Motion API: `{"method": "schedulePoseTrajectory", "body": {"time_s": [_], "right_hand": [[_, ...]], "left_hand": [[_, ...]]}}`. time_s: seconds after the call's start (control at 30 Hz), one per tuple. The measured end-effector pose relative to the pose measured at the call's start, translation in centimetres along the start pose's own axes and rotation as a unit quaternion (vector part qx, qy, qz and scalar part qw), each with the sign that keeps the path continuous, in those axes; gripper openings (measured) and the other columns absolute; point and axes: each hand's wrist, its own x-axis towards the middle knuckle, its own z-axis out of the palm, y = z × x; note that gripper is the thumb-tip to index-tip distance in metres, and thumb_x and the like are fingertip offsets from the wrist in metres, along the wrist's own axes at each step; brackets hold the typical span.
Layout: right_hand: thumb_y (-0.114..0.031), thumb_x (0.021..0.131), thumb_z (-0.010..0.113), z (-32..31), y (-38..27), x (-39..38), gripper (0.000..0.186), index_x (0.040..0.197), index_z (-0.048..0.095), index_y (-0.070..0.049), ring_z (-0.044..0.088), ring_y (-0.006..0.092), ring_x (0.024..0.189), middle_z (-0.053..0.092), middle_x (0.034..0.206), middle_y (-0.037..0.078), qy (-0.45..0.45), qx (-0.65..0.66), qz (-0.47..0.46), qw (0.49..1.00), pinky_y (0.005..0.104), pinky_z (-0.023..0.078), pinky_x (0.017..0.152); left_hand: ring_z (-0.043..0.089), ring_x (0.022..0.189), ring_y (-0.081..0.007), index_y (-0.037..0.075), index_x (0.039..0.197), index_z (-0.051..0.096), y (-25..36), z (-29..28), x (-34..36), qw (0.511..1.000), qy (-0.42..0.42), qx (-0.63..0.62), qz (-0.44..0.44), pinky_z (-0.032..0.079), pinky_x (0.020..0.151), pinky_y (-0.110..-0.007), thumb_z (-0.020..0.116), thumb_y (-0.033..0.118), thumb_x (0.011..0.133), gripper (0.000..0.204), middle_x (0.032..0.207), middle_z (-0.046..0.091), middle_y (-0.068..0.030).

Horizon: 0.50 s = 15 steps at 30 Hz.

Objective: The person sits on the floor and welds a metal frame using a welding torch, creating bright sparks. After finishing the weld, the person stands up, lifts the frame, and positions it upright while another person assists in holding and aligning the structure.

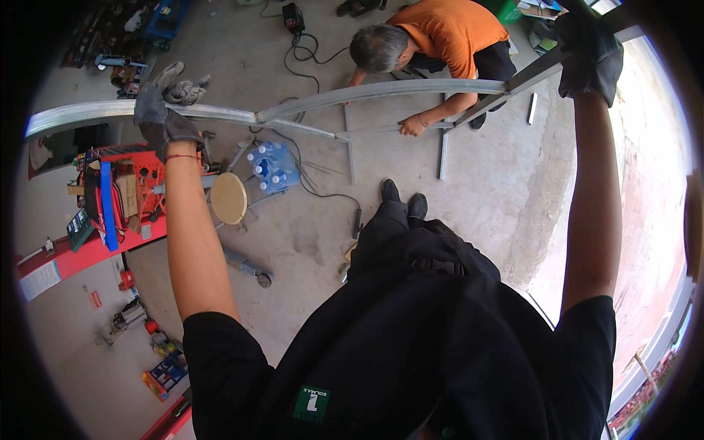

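Note:
A long grey metal frame (396, 88) of welded square tubes spans the view from left to right, with short legs hanging down from it. At its left end my left hand (160, 121), in a dark grey glove, is closed round a tube. My right hand (591, 64), also gloved, grips the frame's right side, its fingers partly hidden. Beyond the frame a person in an orange shirt (447, 33) bends low. That person's hand (413, 125) is at a thin lower bar, between my two hands.
A round-topped stool (229, 199) stands left of my feet, beside a pack of blue-tinted water bottles (273, 167). A black cable (323, 195) snakes over the concrete floor. A red bench (81, 253) with tools lies at the left. A short metal piece (532, 108) rests on the floor at right.

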Motion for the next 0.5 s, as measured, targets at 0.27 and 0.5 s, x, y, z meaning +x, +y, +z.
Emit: {"method": "schedulePoseTrajectory", "body": {"time_s": [0.27, 0.5], "right_hand": [[-0.026, 0.097, 0.066, 0.5, -9.3, -1.3, 0.036, 0.1, 0.073, 0.009, 0.052, 0.0159, 0.05, 0.051, 0.061, 0.004, 0.049, 0.3, 0.243, 0.921, 0.0314, 0.051, 0.048], [-0.028, 0.096, 0.068, 0.6, -8.7, -2.0, 0.037, 0.102, 0.073, 0.008, 0.052, 0.0166, 0.05, 0.051, 0.061, 0.004, 0.048, 0.306, 0.197, 0.93, 0.0315, 0.051, 0.048]], "left_hand": [[0.05, 0.051, -0.0208, -0.015, 0.106, 0.071, -0.4, -3.5, 2.0, 0.991, -0.064, -0.089, -0.072, 0.063, 0.075, -0.051, 0.051, 0.015, 0.094, 0.038, 0.069, 0.057, -0.0169], [0.054, 0.053, -0.0211, -0.014, 0.103, 0.072, -0.1, 0.4, -1.4, 0.999, 0.0, -0.033, 0.02, 0.063, 0.07, -0.046, 0.054, 0.014, 0.093, 0.035, 0.068, 0.057, -0.0148]]}}
